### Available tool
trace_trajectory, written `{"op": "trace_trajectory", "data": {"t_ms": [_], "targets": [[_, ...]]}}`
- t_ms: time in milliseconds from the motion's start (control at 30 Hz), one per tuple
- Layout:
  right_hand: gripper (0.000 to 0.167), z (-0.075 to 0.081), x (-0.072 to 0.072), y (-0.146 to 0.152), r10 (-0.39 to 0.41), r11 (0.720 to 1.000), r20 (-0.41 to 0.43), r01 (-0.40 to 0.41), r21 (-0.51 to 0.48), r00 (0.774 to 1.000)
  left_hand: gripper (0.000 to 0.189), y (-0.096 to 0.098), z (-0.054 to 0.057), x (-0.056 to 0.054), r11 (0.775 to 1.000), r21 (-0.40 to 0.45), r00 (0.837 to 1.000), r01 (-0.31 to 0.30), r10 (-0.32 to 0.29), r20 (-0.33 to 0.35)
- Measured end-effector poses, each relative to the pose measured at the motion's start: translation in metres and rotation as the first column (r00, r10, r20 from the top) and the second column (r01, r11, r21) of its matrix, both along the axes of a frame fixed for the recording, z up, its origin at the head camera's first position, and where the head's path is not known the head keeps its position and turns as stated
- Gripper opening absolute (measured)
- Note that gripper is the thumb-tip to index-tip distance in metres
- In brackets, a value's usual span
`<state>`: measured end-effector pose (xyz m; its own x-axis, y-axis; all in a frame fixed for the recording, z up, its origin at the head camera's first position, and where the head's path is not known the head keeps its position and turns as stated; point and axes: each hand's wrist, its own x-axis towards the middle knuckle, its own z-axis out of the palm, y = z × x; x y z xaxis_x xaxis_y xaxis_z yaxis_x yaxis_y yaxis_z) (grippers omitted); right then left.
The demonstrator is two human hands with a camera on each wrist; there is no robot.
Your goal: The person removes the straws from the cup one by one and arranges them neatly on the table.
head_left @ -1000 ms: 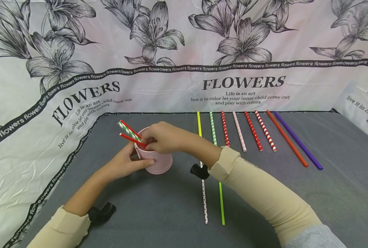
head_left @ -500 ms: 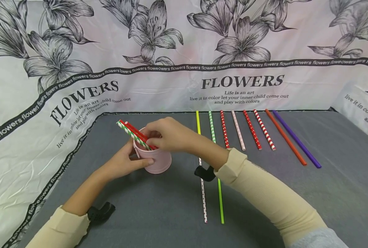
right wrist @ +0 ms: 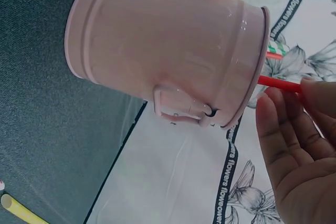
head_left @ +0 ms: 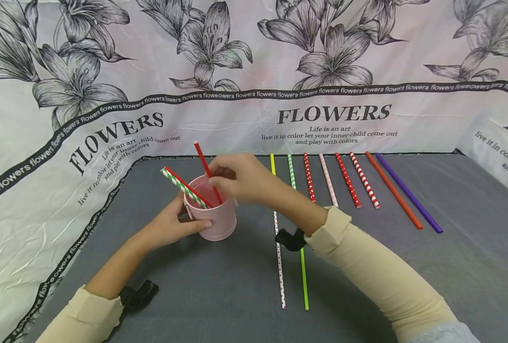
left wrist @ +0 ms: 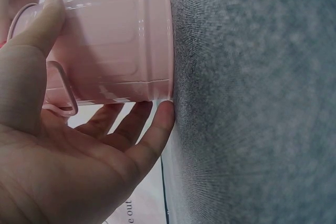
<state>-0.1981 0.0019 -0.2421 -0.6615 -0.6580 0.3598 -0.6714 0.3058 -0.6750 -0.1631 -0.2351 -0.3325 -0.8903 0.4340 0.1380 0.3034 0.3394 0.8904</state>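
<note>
The pink bucket (head_left: 215, 223) stands on the grey surface (head_left: 219, 290) and serves as reference. The left hand (head_left: 174, 226) grips its left side, thumb on the near wall, fingers around the far side. The right hand (head_left: 245, 178), above the bucket's right rim, pinches a red straw (head_left: 202, 159) between thumb and fingers; the straw's lower part is inside the bucket, and whether it touches the floor cannot be told. A green-and-white striped straw (head_left: 174, 181) and a second red straw (head_left: 184, 182) lean together over the bucket's left rim. Loose straws, from the yellow straw (head_left: 273, 164) to the purple straw (head_left: 409, 191), lie right of the bucket.

Assessed risks: a loosened left grip could let sideways pressure tip the bucket; the held straw could snag the leaning pair; too firm a pinch could crease it.
</note>
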Motion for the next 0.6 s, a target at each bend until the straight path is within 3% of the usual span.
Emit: {"op": "trace_trajectory", "data": {"t_ms": [267, 600], "targets": [[0.009, 0.000, -0.003, 0.007, -0.048, 0.994, -0.020, 0.046, -0.097, 0.999, 0.086, -0.001, -0.001, -0.002, 1.000, 0.001, 1.000, 0.005, -0.005, -0.006], [0.009, -0.001, -0.006, 0.011, -0.075, 0.976, 0.021, 0.077, -0.203, 0.997, 0.085, -0.001, -0.002, -0.001, 1.000, 0.012, 1.000, 0.000, 0.000, 0.007]]}}
